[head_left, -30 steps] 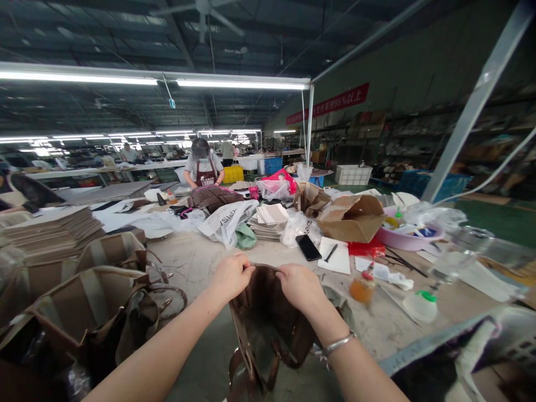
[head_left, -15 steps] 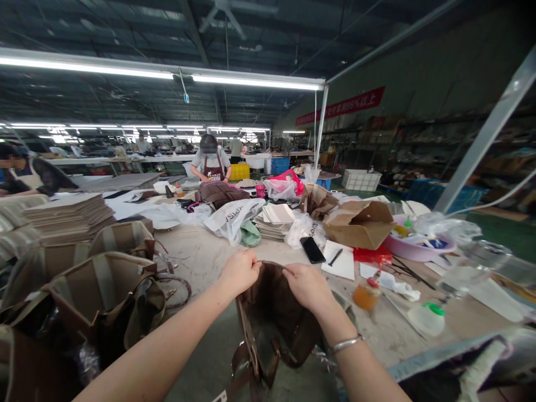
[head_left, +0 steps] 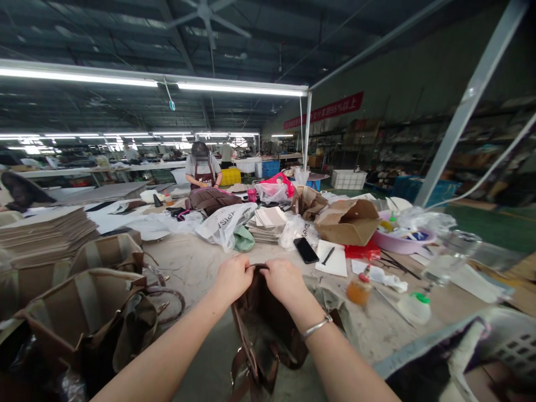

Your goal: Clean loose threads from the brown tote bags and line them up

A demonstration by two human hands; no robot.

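Note:
A dark brown bag (head_left: 268, 324) stands in front of me on the table, its mouth facing up and toward me. My left hand (head_left: 235, 277) pinches the far rim of that bag near its left corner. Close beside it, my right hand (head_left: 285, 280) grips the same rim, thumb and fingers closed over the edge. A bracelet circles my right wrist. Straps hang at the bag's near side, between my forearms. My arms and hands cover parts of the bag's sides.
Several brown bags (head_left: 79, 307) crowd the left, before a stack of boards (head_left: 50, 231). A phone (head_left: 306, 250), a pen (head_left: 328, 255), an orange glue bottle (head_left: 359, 288) and a green-capped bottle (head_left: 414, 307) lie to the right. Across the table, a person (head_left: 203, 167) works.
My right hand has slid left along the rim, nearer my left hand. The head view has turned slightly right and up, so the surroundings shift left.

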